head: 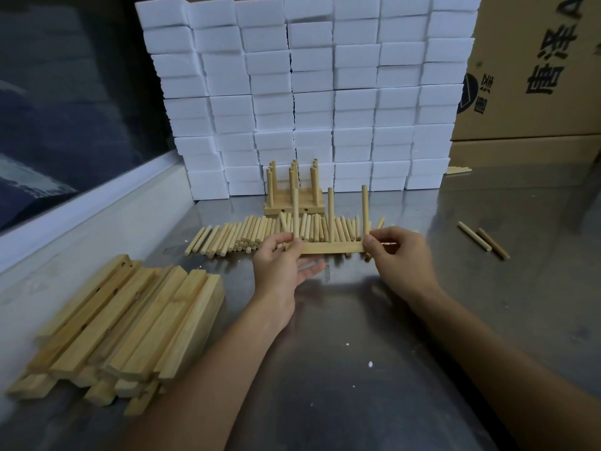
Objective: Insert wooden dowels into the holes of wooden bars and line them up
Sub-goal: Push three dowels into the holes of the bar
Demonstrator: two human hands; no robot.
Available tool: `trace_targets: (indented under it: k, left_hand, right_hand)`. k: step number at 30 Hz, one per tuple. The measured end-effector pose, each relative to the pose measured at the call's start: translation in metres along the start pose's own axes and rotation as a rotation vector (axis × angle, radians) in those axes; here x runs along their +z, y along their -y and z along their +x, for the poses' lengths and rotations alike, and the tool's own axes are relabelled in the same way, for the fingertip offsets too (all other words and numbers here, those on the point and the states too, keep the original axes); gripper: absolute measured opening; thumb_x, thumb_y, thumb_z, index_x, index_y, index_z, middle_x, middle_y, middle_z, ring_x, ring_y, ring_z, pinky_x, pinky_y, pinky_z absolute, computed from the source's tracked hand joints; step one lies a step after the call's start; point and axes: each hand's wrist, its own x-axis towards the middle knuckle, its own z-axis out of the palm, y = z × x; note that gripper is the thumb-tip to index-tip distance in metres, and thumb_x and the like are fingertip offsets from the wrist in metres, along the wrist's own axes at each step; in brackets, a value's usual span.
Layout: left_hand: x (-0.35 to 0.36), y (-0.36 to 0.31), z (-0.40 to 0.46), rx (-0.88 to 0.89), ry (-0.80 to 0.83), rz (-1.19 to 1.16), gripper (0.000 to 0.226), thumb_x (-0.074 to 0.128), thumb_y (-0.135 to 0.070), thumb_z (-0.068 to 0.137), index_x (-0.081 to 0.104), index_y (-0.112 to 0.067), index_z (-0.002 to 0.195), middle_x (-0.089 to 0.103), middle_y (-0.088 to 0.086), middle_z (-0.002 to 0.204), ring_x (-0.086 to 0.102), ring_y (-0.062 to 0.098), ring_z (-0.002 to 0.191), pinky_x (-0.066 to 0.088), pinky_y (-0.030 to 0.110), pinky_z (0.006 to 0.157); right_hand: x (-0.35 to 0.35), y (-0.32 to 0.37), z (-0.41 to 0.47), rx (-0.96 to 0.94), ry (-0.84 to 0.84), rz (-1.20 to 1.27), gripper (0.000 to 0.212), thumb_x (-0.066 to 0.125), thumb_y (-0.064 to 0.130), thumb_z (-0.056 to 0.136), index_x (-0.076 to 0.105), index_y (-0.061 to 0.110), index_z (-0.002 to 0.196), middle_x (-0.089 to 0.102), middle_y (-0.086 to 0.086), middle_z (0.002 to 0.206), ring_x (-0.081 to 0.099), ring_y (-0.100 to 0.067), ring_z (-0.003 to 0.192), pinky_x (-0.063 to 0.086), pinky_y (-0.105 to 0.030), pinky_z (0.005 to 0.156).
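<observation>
**A:** so what's going on with the hands here?

**B:** both are on the same wooden bar (333,247), held level just above the steel table (374,320). The left hand (283,265) pinches the bar's left end, fingers curled round it by the first dowel. The right hand (398,252) pinches the right end between thumb and fingertips.

**A:** dowels in it already?

**B:** yep, 3 upright dowels (330,209) stand in the bar, 1 near each end and 1 in the middle, all pretty straight.

**A:** where's the rest of the stock?

**B:** a row of loose dowels (247,236) lies flat on the table right behind the held bar. Further back, the finished bars (294,203) with dowels sticking up sit side by side against a wall of white foam blocks (309,92). A pile of blank bars (120,323) lies near the left edge, a few with holes showing. 2 stray dowels (483,244) lie well off to the right, almost touching each other.

**A:** anything else?

**B:** cardboard boxes (527,70) with printed characters at the far right.
</observation>
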Motion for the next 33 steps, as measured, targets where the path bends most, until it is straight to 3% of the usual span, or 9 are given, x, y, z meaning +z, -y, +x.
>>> trace_targets:
  k: [7, 10, 13, 17, 20, 23, 26, 30, 33]
  left_hand:
    - [0.001, -0.002, -0.003, 0.028, -0.067, -0.016, 0.011, 0.062, 0.001, 0.093, 0.065, -0.008, 0.099, 0.069, 0.018, 0.104, 0.075, 0.021, 0.077, 0.059, 0.028, 0.062]
    - [0.000, -0.005, -0.003, 0.030, -0.101, -0.038, 0.010, 0.061, 0.001, 0.094, 0.064, -0.008, 0.097, 0.069, 0.016, 0.101, 0.075, 0.019, 0.073, 0.059, 0.026, 0.060]
    - [-0.002, -0.007, -0.002, 0.054, -0.096, -0.009, 0.009, 0.061, 0.000, 0.094, 0.064, -0.008, 0.097, 0.070, 0.013, 0.100, 0.075, 0.017, 0.074, 0.059, 0.026, 0.061]
    - [-0.006, -0.007, 0.001, 0.089, -0.032, 0.086, 0.013, 0.065, -0.005, 0.092, 0.065, -0.010, 0.105, 0.071, 0.011, 0.101, 0.075, 0.019, 0.078, 0.060, 0.028, 0.064]
    - [-0.018, -0.007, 0.007, 0.277, -0.017, 0.385, 0.021, 0.071, -0.024, 0.090, 0.060, -0.024, 0.108, 0.070, -0.001, 0.097, 0.073, 0.011, 0.076, 0.058, 0.024, 0.064]
    - [-0.031, -0.006, 0.015, 0.531, -0.108, 0.883, 0.016, 0.068, -0.036, 0.088, 0.053, -0.033, 0.095, 0.064, -0.010, 0.077, 0.060, 0.000, 0.064, 0.040, 0.018, 0.053]
    - [-0.031, 0.002, 0.021, 0.477, -0.009, 1.222, 0.014, 0.066, -0.032, 0.089, 0.056, -0.030, 0.080, 0.059, -0.011, 0.068, 0.057, 0.005, 0.068, 0.044, 0.028, 0.060]
    - [-0.026, 0.005, 0.026, 0.396, 0.008, 1.290, 0.016, 0.067, -0.035, 0.087, 0.059, -0.030, 0.073, 0.058, -0.013, 0.062, 0.057, 0.009, 0.071, 0.050, 0.041, 0.085]
    - [-0.024, 0.003, 0.029, 0.356, -0.030, 1.263, 0.016, 0.067, -0.034, 0.085, 0.061, -0.029, 0.071, 0.059, -0.013, 0.061, 0.058, 0.010, 0.071, 0.051, 0.041, 0.085]
  right_hand:
    - [-0.001, -0.001, -0.001, 0.003, 0.058, 0.021, 0.009, 0.068, 0.026, 0.094, 0.069, 0.017, 0.097, 0.070, 0.003, 0.086, 0.068, -0.012, 0.082, 0.055, -0.020, 0.070]
    - [-0.001, -0.001, -0.002, -0.045, 0.123, -0.048, 0.012, 0.072, 0.031, 0.090, 0.066, 0.023, 0.097, 0.068, 0.009, 0.089, 0.065, -0.006, 0.083, 0.048, -0.011, 0.066]
    - [-0.002, 0.000, -0.003, -0.116, 0.185, -0.180, 0.008, 0.071, 0.030, 0.090, 0.064, 0.028, 0.093, 0.064, 0.012, 0.088, 0.059, -0.002, 0.084, 0.042, -0.011, 0.067]
    - [-0.007, 0.002, 0.002, -0.159, 0.167, -0.210, 0.016, 0.072, 0.021, 0.091, 0.061, 0.029, 0.081, 0.062, 0.006, 0.074, 0.055, -0.006, 0.069, 0.041, -0.010, 0.058]
    - [-0.008, 0.007, 0.009, -0.178, 0.091, -0.187, 0.015, 0.070, 0.015, 0.092, 0.064, 0.024, 0.081, 0.061, 0.004, 0.068, 0.055, -0.001, 0.059, 0.040, -0.006, 0.053]
    - [-0.003, 0.009, 0.024, -0.151, 0.037, -0.176, 0.011, 0.069, 0.014, 0.092, 0.066, 0.017, 0.082, 0.060, 0.004, 0.064, 0.056, 0.011, 0.051, 0.037, -0.003, 0.045]
    - [0.009, 0.010, 0.048, -0.126, 0.053, -0.239, 0.007, 0.068, 0.017, 0.094, 0.072, 0.011, 0.093, 0.065, -0.001, 0.073, 0.061, -0.003, 0.052, 0.045, -0.012, 0.047]
    - [0.032, 0.015, 0.089, -0.119, 0.051, -0.295, 0.013, 0.071, 0.020, 0.092, 0.074, 0.010, 0.101, 0.066, 0.000, 0.080, 0.063, -0.016, 0.077, 0.057, -0.033, 0.078]
    - [0.050, 0.018, 0.119, -0.134, 0.066, -0.341, 0.013, 0.072, 0.021, 0.092, 0.074, 0.008, 0.096, 0.060, 0.007, 0.074, 0.057, -0.009, 0.072, 0.052, -0.030, 0.077]
